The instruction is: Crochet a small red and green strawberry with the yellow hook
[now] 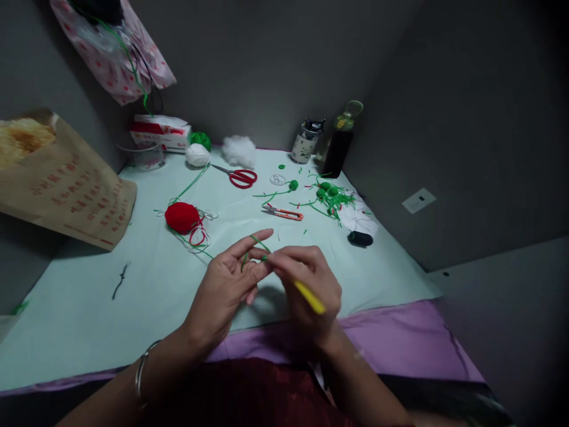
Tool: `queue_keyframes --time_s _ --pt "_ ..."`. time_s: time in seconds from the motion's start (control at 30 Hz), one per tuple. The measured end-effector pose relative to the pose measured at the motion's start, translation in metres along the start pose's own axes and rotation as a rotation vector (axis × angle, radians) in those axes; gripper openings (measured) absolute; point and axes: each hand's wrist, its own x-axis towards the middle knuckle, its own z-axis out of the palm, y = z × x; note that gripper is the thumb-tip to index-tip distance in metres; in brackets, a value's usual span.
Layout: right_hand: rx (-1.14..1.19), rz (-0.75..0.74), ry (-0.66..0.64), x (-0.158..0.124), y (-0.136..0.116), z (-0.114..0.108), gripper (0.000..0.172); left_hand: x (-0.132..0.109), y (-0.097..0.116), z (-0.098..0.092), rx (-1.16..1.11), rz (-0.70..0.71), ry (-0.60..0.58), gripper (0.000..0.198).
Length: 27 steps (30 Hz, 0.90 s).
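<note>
Green yarn (243, 261) loops over the raised index finger of my left hand (226, 280), whose thumb and middle finger pinch a small green piece (265, 258). My right hand (311, 284) is closed around a tool with a yellow handle (311, 298); its tip meets the green piece and is hidden by the fingers. Beyond my hands lie small orange snips (284, 213) and red-handled scissors (240, 177). A red yarn ball (182, 217) rests to the left, with green and white strands around it.
Green yarn pieces (331, 198) are heaped at the right near a dark green object (360, 238). A bottle (340, 148) and a jar (304, 142) stand at the back. At the left are a paper bag (84, 193), a plastic cup (149, 157) and a tissue box (162, 133).
</note>
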Motion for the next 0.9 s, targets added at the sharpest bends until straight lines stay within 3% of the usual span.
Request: queue_keyframes --time_s 0.1,0.17,0.23,0.3,0.4,0.63,0.8,0.9 --pt "-0.06 -0.079 0.011 -0.002 0.0 -0.003 0.033 0.002 0.003 -0.002 -0.114 -0.139 -0.04 0.036" --pt "0.13 0.045 0.081 0.002 0.001 -0.004 0.028 0.004 0.006 -0.004 -0.156 -0.171 -0.031 0.029" --pt "0.348 0.207 0.14 0.007 0.002 -0.003 0.023 0.005 0.008 -0.004 -0.143 -0.13 -0.003 0.03" --pt "0.478 0.287 0.11 0.011 0.003 -0.001 0.019 0.005 0.008 -0.002 -0.078 -0.08 0.0 0.035" --pt "0.494 0.313 0.043 0.012 0.005 0.002 0.015 0.002 0.006 0.0 0.016 -0.036 -0.007 0.035" --pt "0.715 0.52 0.073 0.009 0.01 -0.002 0.019 0.001 0.009 -0.001 0.04 -0.044 0.012 0.034" --pt "0.575 0.415 0.067 0.009 0.001 -0.006 0.02 0.0 0.008 -0.003 0.099 -0.009 0.026 0.032" --pt "0.351 0.238 0.014 0.006 -0.003 -0.008 0.022 -0.001 0.004 -0.005 0.174 0.067 0.039 0.032"
